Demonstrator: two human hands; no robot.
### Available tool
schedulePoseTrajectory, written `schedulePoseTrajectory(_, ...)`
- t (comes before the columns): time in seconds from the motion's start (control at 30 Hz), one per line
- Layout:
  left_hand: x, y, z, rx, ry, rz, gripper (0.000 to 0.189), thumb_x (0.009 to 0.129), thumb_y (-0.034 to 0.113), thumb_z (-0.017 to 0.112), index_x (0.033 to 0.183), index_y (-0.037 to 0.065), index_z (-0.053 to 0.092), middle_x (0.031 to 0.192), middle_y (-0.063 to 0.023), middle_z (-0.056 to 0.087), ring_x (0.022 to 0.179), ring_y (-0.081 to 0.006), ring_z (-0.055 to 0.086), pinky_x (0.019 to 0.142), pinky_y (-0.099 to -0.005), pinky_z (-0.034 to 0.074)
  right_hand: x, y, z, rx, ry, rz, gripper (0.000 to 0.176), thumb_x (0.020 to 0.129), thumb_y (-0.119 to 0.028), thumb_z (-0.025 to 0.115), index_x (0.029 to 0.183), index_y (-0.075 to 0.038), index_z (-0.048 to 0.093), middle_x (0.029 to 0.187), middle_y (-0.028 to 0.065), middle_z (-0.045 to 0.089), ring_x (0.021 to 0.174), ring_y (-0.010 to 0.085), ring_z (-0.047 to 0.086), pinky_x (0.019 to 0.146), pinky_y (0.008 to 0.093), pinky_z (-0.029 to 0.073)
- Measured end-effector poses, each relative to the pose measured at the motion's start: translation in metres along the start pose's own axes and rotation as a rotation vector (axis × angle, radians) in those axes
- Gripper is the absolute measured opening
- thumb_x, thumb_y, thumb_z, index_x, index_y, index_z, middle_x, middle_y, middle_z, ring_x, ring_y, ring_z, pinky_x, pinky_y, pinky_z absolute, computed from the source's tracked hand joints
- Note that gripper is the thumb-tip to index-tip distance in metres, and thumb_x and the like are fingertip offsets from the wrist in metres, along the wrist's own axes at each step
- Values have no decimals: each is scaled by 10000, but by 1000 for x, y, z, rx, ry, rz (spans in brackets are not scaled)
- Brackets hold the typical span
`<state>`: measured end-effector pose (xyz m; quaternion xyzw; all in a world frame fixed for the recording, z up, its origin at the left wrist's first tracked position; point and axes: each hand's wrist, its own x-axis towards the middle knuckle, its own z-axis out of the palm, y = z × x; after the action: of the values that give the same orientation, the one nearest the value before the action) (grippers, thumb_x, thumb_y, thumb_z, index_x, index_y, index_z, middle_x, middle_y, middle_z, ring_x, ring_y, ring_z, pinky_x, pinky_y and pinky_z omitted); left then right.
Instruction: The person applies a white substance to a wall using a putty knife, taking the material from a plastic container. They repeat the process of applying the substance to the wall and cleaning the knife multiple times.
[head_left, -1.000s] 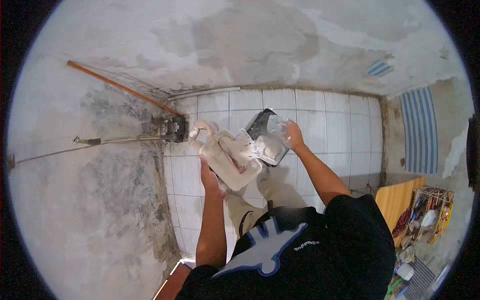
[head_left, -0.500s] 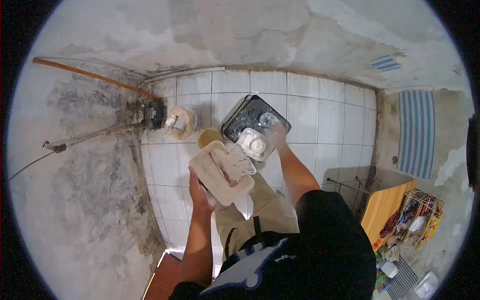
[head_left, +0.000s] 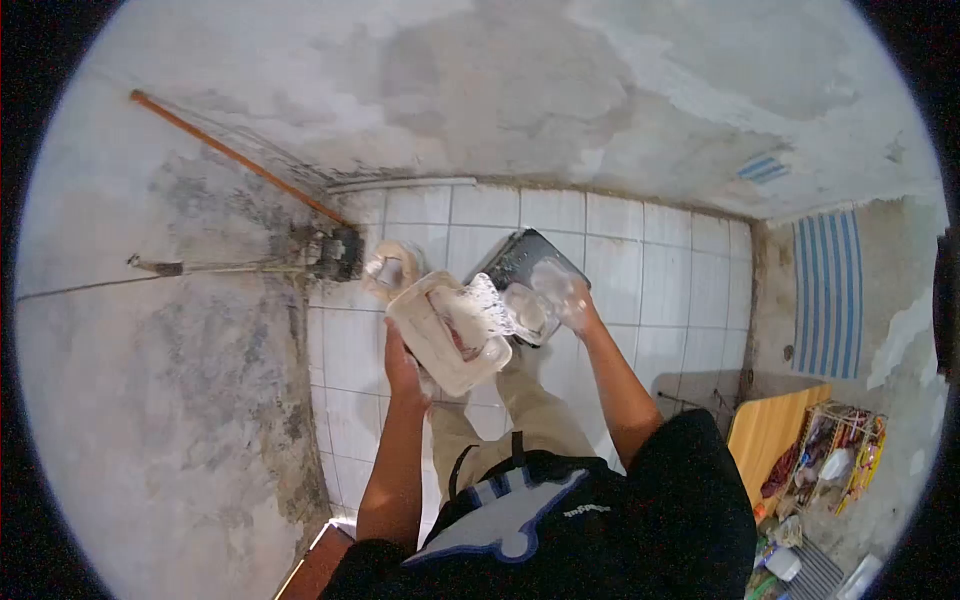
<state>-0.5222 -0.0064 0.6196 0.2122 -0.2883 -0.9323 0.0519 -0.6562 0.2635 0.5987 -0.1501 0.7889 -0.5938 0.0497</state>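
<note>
My left hand [head_left: 404,372] grips the lower left side of a beige tub [head_left: 420,340], tilted, with whitish residue and something reddish inside. A white-speckled translucent piece [head_left: 487,307] sits over the tub's right side. Just right of it is a clear plastic container [head_left: 527,312] with a round whitish thing in it. My right hand [head_left: 573,303], whitish and smeared by motion, is at that container's right edge; its fingers cannot be made out. Behind them a dark, speckled tray or case [head_left: 525,254] lies on the floor.
A pale round container [head_left: 391,268] stands on the white tiled floor [head_left: 620,270], left of the dark tray. A dark fixture [head_left: 337,252] is at the left wall. At the lower right are a wooden board [head_left: 770,435] and a wire basket [head_left: 832,450] of packets.
The camera view has shifted, so the floor things appear lower and further right. The tub now hides the yellowish bowl seen behind it before. My right hand stays beside the clear container.
</note>
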Motion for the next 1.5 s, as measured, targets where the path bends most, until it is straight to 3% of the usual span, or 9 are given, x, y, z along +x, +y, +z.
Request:
schedulePoseTrajectory(0.13,-5,20,25,13,-68,101,562,987,484,364,1303,27,451,1175,-105,592,1022,-236,611,906,-368,494,-28,-148,19,186,-269,26,511,854,-348,672,1193,18,566,1086,134,643,986,194,618,872,324,472)
schedulePoseTrajectory(0.37,-41,49,81,-123,-340,202,632,968,573,309,1324,68,442,1193,-87,569,1032,-221,583,885,-364,504,-27,-212,37,-295,-123,-403,415,832,-282,670,1080,44,608,963,201,678,833,271,651,797,344,478)
schedulePoseTrajectory(0.57,-76,57,98,-397,-376,158,635,927,620,364,1279,108,496,1052,-93,622,928,-233,613,832,-416,530,-32,-253,30,27,-331,-316,383,812,-261,680,1058,27,621,946,164,684,841,234,644,801,343,474)
schedulePoseTrajectory(0.7,-89,59,108,-397,-594,257,634,942,599,337,1316,107,475,1121,-101,620,972,-269,626,848,-435,537,-28,-276,21,-290,-190,-544,483,727,-242,700,1101,41,580,998,213,651,923,340,632,818,378,471)
schedulePoseTrajectory(0.87,-126,65,139,-274,-439,411,704,941,623,285,1409,104,372,1376,-107,468,1216,-284,500,1017,-444,425,-51,-326,15,-381,-152,-609,457,741,-242,674,1072,60,582,990,238,640,899,411,609,810,436,475)
schedulePoseTrajectory(1.0,-151,65,163,-266,-435,424,742,916,668,302,1399,112,392,1347,-97,491,1195,-266,512,1013,-430,422,-61,-355,8,-653,-219,-498,416,741,-235,675,1026,55,589,978,254,622,891,428,584,794,478,450)
schedulePoseTrajectory(1.2,-197,59,169,-221,-445,448,752,918,670,288,1410,108,369,1350,-112,483,1203,-271,503,1027,-428,409,-73,-375,13,-775,-191,-714,268,742,-252,667,844,-4,677,861,247,648,827,435,620,744,501,490)
schedulePoseTrajectory(1.27,-211,64,170,-174,-410,461,748,921,667,284,1409,107,369,1346,-111,486,1199,-268,506,1022,-425,416,-70,-374,23,-605,-157,-968,217,741,-196,656,818,7,670,797,249,642,779,449,622,713,503,499)
schedulePoseTrajectory(1.5,-271,81,160,-103,-349,548,735,924,662,282,1391,105,389,1308,-101,513,1156,-253,538,974,-413,461,-126,-424,42,-796,-395,-835,259,808,-234,624,973,-35,636,915,214,627,911,400,572,816,484,431)
